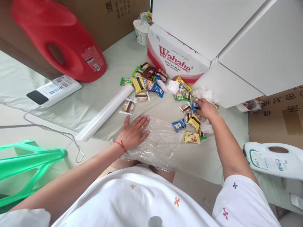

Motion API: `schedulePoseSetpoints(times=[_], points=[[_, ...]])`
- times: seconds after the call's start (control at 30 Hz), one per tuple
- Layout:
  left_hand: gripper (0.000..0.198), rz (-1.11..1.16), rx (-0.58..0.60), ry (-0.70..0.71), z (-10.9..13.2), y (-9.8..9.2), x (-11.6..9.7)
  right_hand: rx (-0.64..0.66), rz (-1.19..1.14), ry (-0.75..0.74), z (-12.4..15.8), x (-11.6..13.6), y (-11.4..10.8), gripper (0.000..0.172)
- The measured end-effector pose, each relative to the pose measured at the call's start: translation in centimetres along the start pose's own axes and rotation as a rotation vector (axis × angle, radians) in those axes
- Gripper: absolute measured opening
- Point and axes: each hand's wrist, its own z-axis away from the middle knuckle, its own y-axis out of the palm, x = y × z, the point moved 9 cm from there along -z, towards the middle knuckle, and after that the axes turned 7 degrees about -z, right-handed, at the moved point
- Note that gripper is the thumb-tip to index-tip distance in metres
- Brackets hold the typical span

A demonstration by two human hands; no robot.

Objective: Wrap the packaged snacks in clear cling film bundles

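My left hand (pixel 133 132) lies flat with fingers spread on a clear plastic bag (pixel 161 142) on the pale green cloth. My right hand (pixel 207 108) reaches into a scatter of small wrapped snack packets (pixel 187 108), its fingers curled over one near a blue packet; what it grips is hidden. More packets (pixel 146 80) lie in a heap further back. A yellow cookie packet (pixel 192 137) and a blue packet (pixel 179 125) lie between the bag and my right hand.
A roll of clear film (pixel 105 112) lies left of the bag. A red jug (pixel 61 41), a white bottle on its side (pixel 54 90), a Wahaha carton (pixel 175 60), a paper cup (pixel 142 31), a green stool (pixel 26 164) and a white jug (pixel 274 159) surround the spot.
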Motion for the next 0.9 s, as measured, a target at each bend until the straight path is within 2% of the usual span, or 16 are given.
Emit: schedulePoseSetpoints(times=[0.1,0.17,0.3,0.37,0.43,0.5,0.6,0.67,0.73,0.8,0.9], points=[[0.061,0.009,-0.025,0.021,0.1,0.0,-0.1,-0.144,-0.157,0.046,1.7,-2.6,-1.5,0.060],[0.061,0.016,-0.040,0.030,0.2,0.1,0.0,-0.178,-0.259,0.052,3.2,-3.7,-2.1,0.058],[0.061,0.025,-0.047,0.039,0.3,0.3,0.1,-0.039,-0.279,0.048,5.8,-3.0,-1.3,0.053],[0.060,0.029,-0.047,0.044,0.3,0.4,0.1,0.007,-0.181,0.103,6.5,-2.7,-0.7,0.049],[0.060,0.036,-0.052,0.047,0.4,0.3,0.0,-0.005,-0.110,0.202,6.7,-3.0,-0.5,0.046],[0.059,0.043,-0.059,0.048,0.4,0.1,0.0,-0.087,-0.163,0.284,6.6,-3.7,-0.7,0.046],[0.058,0.054,-0.069,0.047,0.4,-0.1,0.0,-0.301,-0.490,0.366,6.8,-5.5,-1.8,0.045],[0.058,0.060,-0.078,0.047,0.4,-0.2,0.0,-0.426,-0.711,0.443,7.8,-7.3,-2.2,0.044],[0.058,0.066,-0.088,0.049,0.4,-0.2,0.0,-0.479,-0.832,0.497,9.1,-8.5,-2.3,0.047],[0.058,0.070,-0.093,0.051,0.4,-0.3,0.0,-0.409,-0.852,0.479,9.9,-8.3,-1.8,0.050],[0.058,0.073,-0.097,0.052,0.5,-0.3,0.0,-0.166,-0.673,0.306,9.5,-4.8,0.2,0.053]])
